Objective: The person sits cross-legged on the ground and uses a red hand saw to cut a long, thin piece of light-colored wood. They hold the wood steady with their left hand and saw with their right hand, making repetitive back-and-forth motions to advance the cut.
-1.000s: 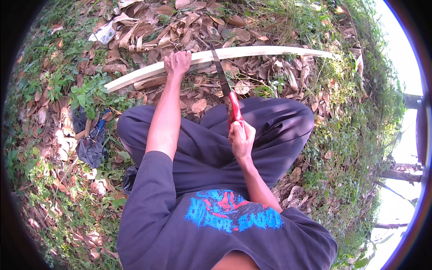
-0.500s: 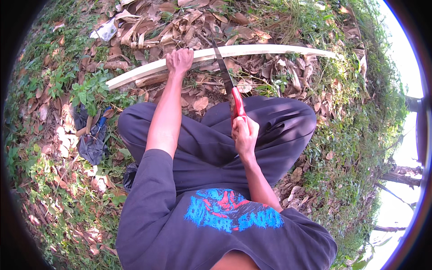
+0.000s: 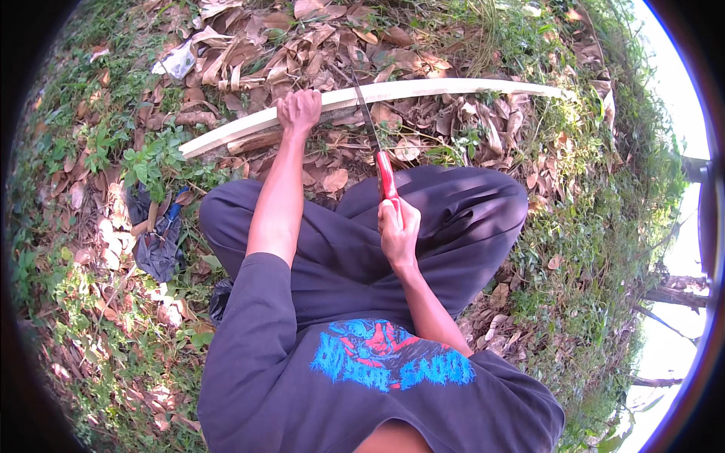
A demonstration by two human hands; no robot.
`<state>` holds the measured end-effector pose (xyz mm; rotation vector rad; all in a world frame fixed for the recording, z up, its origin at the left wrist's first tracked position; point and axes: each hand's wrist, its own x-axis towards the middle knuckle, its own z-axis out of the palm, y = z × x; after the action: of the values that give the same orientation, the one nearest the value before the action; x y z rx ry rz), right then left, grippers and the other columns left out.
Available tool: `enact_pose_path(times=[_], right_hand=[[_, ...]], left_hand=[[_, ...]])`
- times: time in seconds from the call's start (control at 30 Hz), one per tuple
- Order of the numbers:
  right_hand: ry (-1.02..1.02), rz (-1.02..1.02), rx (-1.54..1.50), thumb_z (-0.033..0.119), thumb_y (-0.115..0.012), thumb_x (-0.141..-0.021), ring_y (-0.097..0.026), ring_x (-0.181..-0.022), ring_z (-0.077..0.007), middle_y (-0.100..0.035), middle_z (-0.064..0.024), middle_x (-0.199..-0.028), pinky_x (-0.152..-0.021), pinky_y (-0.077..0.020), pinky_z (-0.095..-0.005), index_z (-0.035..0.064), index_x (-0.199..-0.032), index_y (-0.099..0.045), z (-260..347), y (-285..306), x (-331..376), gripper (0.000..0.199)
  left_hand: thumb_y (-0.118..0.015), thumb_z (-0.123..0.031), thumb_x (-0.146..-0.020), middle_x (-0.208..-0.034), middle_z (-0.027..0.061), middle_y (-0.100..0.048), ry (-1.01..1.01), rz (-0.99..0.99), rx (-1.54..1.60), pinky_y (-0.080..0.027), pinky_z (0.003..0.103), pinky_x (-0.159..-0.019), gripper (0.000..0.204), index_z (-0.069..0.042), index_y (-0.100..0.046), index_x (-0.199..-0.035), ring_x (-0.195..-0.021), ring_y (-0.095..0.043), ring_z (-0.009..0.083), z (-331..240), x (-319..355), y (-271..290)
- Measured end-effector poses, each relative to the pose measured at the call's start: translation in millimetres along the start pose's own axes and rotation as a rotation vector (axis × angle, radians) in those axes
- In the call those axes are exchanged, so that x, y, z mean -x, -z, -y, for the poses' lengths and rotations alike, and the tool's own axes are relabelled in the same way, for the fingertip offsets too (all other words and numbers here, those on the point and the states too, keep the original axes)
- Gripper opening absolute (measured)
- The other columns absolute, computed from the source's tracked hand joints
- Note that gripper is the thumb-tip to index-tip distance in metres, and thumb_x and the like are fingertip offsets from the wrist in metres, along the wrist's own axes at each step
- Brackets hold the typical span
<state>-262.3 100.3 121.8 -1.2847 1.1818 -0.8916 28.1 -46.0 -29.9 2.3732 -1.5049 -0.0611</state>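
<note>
A long pale wooden strip (image 3: 445, 86) lies across the ground in front of my crossed legs; the fisheye picture bends it. My left hand (image 3: 299, 111) is closed around it, left of its middle. In my right hand (image 3: 399, 229) is the red handle of a hand saw (image 3: 385, 177). The saw's dark blade (image 3: 367, 113) crosses the strip a little right of my left hand, its tip past the far edge. Whether the teeth have cut into the wood cannot be made out.
A brown stick (image 3: 254, 143) lies just under the strip. To my left, a black plastic bag (image 3: 158, 253) sits beside a blue-handled tool (image 3: 173, 212). A crumpled white plastic piece (image 3: 175, 60) lies among dry leaves (image 3: 332, 45) at the far left. Grass and weeds surround me.
My right hand and the saw have shifted slightly left, and the blade stands at a different slant over the strip. My left hand keeps its hold on the wood.
</note>
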Motion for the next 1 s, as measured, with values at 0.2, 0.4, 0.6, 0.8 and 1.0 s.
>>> enact_pose_path(times=[0.2, 0.4, 0.6, 0.8, 1.0], right_hand=[[0.156, -0.088, 0.215, 0.015, -0.057, -0.089, -0.045, -0.044, -0.0298, -0.047, -0.0191, -0.053, -0.048, -0.0358, -0.0409, -0.0043, -0.068, -0.051, 13, -29, -67, 0.029], [0.162, -0.042, 0.181, 0.017, -0.053, -0.093, -0.042, -0.047, -0.0137, -0.045, -0.0062, -0.052, -0.047, -0.0332, -0.0343, -0.0027, -0.066, -0.051, 16, -25, -38, 0.033], [0.144, -0.055, 0.217, 0.017, -0.053, -0.092, -0.042, -0.047, -0.0119, -0.043, -0.0059, -0.05, -0.047, -0.0318, -0.0336, -0.0023, -0.065, -0.05, 13, -19, -39, 0.033], [0.18, -0.075, 0.29, 0.017, -0.057, -0.089, -0.055, -0.05, -0.0369, -0.052, -0.0221, -0.056, -0.051, -0.0407, -0.043, -0.0045, -0.071, -0.057, 14, -34, -89, 0.028], [-0.042, 0.013, -0.013, 0.011, -0.052, -0.092, -0.042, -0.05, -0.0085, -0.045, -0.0023, -0.053, -0.048, -0.0338, -0.0307, -0.0016, -0.067, -0.051, 11, 1, 5, 0.028]], left_hand=[[-0.047, -0.033, -0.092, -0.082, 0.0112, -0.072, -0.076, -0.084, -0.018, -0.046, 0.045, -0.075, 0.036, -0.012, -0.069, -0.072, -0.08, -0.066, 0.0295, 10, -6, -13], [-0.045, -0.035, -0.093, -0.084, 0.0122, -0.072, -0.028, -0.01, 0.007, -0.045, 0.045, -0.077, 0.04, -0.01, -0.071, -0.075, -0.081, -0.066, 0.0309, 8, -14, 1], [-0.043, -0.035, -0.095, -0.091, 0.0124, -0.072, -0.044, 0.019, 0.007, -0.043, 0.045, -0.078, 0.04, -0.01, -0.071, -0.081, -0.084, -0.065, 0.0299, 0, 1, 7], [-0.041, -0.036, -0.095, -0.091, 0.0112, -0.072, -0.019, 0.082, -0.017, -0.042, 0.044, -0.082, 0.042, -0.011, -0.071, -0.08, -0.088, -0.064, 0.0305, -3, -3, 10], [-0.046, -0.034, -0.094, -0.089, 0.0112, -0.072, -0.023, -0.035, 0.018, -0.044, 0.046, -0.076, 0.036, -0.011, -0.069, -0.08, -0.083, -0.065, 0.0303, 3, 4, 7]])
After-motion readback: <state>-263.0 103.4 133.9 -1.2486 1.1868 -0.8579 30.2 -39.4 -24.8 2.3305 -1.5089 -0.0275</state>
